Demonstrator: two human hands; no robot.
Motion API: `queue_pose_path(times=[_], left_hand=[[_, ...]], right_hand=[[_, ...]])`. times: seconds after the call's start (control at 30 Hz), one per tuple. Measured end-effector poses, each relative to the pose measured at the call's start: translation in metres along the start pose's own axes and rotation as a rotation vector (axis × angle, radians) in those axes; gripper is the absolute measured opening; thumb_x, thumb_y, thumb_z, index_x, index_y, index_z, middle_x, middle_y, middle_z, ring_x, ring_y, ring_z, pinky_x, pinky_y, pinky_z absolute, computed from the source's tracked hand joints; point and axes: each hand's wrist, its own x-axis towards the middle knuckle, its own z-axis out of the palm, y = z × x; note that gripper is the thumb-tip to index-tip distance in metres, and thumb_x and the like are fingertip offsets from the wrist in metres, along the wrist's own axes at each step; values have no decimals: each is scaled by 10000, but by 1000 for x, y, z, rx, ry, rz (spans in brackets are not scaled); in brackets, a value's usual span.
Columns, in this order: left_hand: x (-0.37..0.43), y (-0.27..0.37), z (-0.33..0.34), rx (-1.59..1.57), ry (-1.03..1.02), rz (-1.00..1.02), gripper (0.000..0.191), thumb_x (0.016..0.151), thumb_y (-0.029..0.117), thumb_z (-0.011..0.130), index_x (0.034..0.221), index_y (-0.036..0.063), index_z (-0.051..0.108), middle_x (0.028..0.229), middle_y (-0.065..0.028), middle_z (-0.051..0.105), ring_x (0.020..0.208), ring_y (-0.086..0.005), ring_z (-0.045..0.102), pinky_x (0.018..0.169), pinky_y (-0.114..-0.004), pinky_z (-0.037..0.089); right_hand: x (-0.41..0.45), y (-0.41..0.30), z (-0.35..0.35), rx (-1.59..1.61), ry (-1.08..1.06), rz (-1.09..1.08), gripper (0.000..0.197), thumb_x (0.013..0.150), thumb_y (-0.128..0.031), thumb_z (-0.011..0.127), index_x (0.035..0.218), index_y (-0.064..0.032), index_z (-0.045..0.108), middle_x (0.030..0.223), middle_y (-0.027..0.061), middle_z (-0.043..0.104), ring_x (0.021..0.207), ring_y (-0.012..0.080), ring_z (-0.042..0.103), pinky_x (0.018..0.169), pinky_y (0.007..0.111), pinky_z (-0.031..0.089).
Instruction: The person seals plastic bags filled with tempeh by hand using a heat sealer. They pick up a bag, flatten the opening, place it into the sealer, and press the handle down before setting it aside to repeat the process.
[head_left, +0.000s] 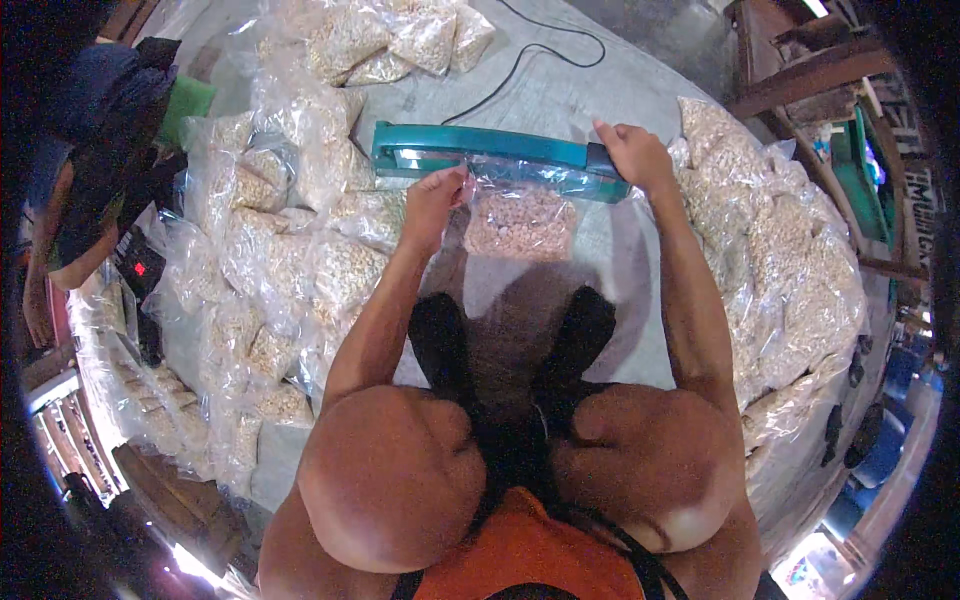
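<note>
A green impulse bag sealer (480, 140) lies crosswise on the floor in front of me. My right hand (636, 156) is closed on the black end of the sealer's arm, with the thumb raised. Pinched in my left hand (439, 196) is the upper left corner of a clear plastic bag (517, 225). This bag holds small pale pinkish-brown pieces and rests flat on the floor, its upper part reaching into the sealer between base and arm. Whether the arm is fully down on the plastic is hard to tell.
Filled clear bags (345, 262) are heaped on the left, with more bags (780, 247) on the right and others (405, 37) beyond the sealer. A black cord (525, 56) runs from the sealer. At the left, another person (97, 150) is beside a device with a red display (139, 268).
</note>
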Motion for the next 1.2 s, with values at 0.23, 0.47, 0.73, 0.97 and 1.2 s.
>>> queue_pose_path(times=[0.23,0.47,0.73,0.97,1.2], left_hand=[[0,8,3,25,23,-24,200,864,223,596,824,32,636,751,-3,622,664,-60,547,611,-187,418],[-1,16,3,44,99,-43,176,873,184,584,877,16,638,796,-22,633,687,-78,568,639,-209,452],[1,10,6,216,40,39,180,883,154,572,959,2,631,839,-29,636,745,-87,576,674,-215,459],[-3,5,2,260,37,102,192,865,179,601,950,11,635,831,-33,645,758,-111,591,703,-244,473],[-18,7,-1,127,0,165,158,885,105,560,958,-23,615,853,-69,644,785,-115,598,716,-243,477]], right_hand=[[-14,-42,-78,222,68,-335,363,848,-336,500,841,5,627,736,149,618,724,219,598,690,319,453],[-46,10,-45,1019,458,55,250,875,-220,498,870,-7,630,812,47,629,694,131,583,625,286,475],[-77,0,71,494,287,155,279,815,-309,589,776,-42,657,724,142,648,673,289,633,635,369,483],[-77,8,92,631,302,111,273,816,-281,617,848,-10,630,731,135,650,658,228,629,619,334,473],[-91,12,105,1004,376,42,153,840,-175,615,864,-24,614,727,4,592,650,66,497,584,234,417]])
